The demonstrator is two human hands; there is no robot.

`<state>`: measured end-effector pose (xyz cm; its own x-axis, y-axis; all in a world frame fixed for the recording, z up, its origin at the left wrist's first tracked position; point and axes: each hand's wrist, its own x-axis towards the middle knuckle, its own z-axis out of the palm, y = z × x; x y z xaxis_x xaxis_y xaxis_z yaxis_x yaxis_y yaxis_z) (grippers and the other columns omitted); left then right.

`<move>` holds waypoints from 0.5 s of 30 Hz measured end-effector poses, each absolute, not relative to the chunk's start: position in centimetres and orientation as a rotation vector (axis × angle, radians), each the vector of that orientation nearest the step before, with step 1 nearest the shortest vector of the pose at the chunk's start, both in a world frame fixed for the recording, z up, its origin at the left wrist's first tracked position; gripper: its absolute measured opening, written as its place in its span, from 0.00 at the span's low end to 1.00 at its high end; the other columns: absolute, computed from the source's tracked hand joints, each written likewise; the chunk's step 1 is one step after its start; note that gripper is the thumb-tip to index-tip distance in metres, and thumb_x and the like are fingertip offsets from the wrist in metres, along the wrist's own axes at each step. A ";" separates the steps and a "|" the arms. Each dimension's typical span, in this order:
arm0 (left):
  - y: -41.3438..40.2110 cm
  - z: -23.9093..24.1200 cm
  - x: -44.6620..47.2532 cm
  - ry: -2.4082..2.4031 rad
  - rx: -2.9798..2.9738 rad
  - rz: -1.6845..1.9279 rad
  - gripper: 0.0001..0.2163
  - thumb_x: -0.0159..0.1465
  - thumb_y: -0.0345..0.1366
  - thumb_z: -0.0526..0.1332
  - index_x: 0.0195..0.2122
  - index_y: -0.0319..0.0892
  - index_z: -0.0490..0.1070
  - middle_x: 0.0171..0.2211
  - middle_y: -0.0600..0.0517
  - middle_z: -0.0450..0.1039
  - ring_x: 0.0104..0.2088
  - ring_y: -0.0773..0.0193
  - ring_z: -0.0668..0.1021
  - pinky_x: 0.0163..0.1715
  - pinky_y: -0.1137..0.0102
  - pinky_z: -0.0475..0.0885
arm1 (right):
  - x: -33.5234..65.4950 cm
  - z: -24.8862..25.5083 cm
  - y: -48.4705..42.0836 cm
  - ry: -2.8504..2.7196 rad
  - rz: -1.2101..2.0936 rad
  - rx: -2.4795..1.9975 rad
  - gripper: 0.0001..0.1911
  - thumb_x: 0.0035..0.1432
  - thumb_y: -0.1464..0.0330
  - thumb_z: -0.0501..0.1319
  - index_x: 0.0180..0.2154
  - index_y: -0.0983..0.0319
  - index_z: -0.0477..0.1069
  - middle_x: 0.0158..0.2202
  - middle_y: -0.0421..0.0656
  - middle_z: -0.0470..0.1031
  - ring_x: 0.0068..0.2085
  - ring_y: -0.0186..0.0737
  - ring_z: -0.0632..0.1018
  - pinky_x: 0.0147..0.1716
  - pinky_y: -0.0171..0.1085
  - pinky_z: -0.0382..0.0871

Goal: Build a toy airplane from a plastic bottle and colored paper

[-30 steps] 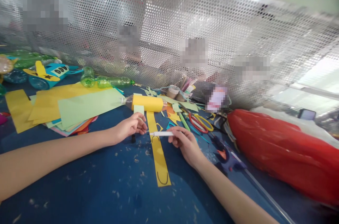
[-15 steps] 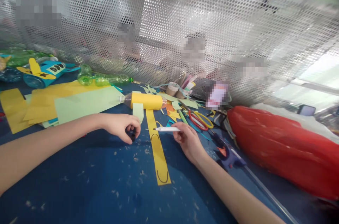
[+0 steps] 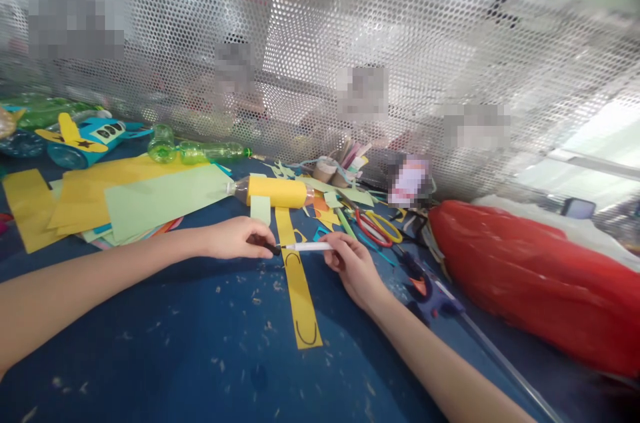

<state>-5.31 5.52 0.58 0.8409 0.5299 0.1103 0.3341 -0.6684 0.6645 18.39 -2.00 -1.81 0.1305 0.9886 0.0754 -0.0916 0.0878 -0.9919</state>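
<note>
My right hand [image 3: 347, 263] grips a white marker [image 3: 311, 246], its dark tip pointing left. In the fingers of my left hand [image 3: 243, 238] is a black marker cap [image 3: 273, 249], right at the marker's tip; whether they touch I cannot tell. Below both hands a yellow paper strip [image 3: 301, 293] lies on the blue table, with a black curved line near its lower end and another near its middle. The strip's far end meets a plastic bottle [image 3: 242, 190] wrapped in yellow paper [image 3: 280, 191], lying on its side. A pale green paper piece [image 3: 261, 209] hangs at the wrap's front.
Yellow and green sheets [image 3: 165, 193] lie at left, with a blue bottle plane [image 3: 95, 136] and green bottles [image 3: 215, 151] behind. At right are scissors [image 3: 383, 226], a glue gun [image 3: 435, 296] and a red plastic bag [image 3: 520, 276]. A perforated metal screen [image 3: 310, 30] rises behind; people show through it.
My left hand has moved right and brought the black cap up to the marker's tip. My right hand has shifted slightly left with the marker.
</note>
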 end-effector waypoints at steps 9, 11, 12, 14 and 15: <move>5.7 0.1 -5.3 0.698 2.260 0.367 0.12 0.57 0.41 0.60 0.39 0.43 0.75 0.33 0.50 0.76 0.31 0.62 0.76 0.28 0.73 0.65 | 18.5 -2.1 -1.9 -1.108 1.048 -1.158 0.10 0.48 0.61 0.63 0.26 0.62 0.73 0.15 0.36 0.63 0.18 0.28 0.57 0.16 0.31 0.48; 5.7 0.0 -5.2 0.711 2.264 0.394 0.12 0.56 0.41 0.60 0.38 0.43 0.76 0.33 0.50 0.77 0.30 0.62 0.75 0.27 0.73 0.65 | 18.4 -2.2 -1.9 -1.124 1.051 -1.165 0.11 0.48 0.61 0.64 0.26 0.62 0.73 0.15 0.37 0.65 0.17 0.28 0.58 0.16 0.31 0.49; 5.6 0.0 -5.2 0.711 2.262 0.415 0.11 0.56 0.41 0.61 0.38 0.43 0.76 0.32 0.51 0.77 0.29 0.63 0.75 0.27 0.73 0.64 | 18.3 -2.2 -1.9 -1.136 1.053 -1.169 0.11 0.48 0.60 0.64 0.27 0.62 0.73 0.15 0.37 0.65 0.17 0.28 0.58 0.16 0.31 0.49; 5.5 -0.1 -5.1 0.706 2.255 0.449 0.11 0.56 0.41 0.61 0.37 0.43 0.76 0.31 0.51 0.77 0.29 0.63 0.75 0.27 0.74 0.64 | 18.3 -2.1 -2.0 -1.168 1.055 -1.180 0.12 0.49 0.59 0.64 0.28 0.63 0.73 0.16 0.38 0.67 0.18 0.29 0.59 0.16 0.31 0.51; 5.4 -0.1 -5.1 0.707 2.248 0.457 0.11 0.56 0.41 0.61 0.38 0.43 0.76 0.30 0.52 0.76 0.28 0.64 0.75 0.26 0.74 0.63 | 18.3 -2.1 -2.1 -1.190 1.055 -1.188 0.13 0.49 0.59 0.64 0.29 0.63 0.73 0.17 0.38 0.68 0.18 0.29 0.60 0.16 0.31 0.53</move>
<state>-5.07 5.42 -0.06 0.7863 0.6078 0.1113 0.3507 -0.5872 0.7295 18.26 -2.05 -2.13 0.1003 0.9896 0.1029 0.0164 0.1018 -0.9947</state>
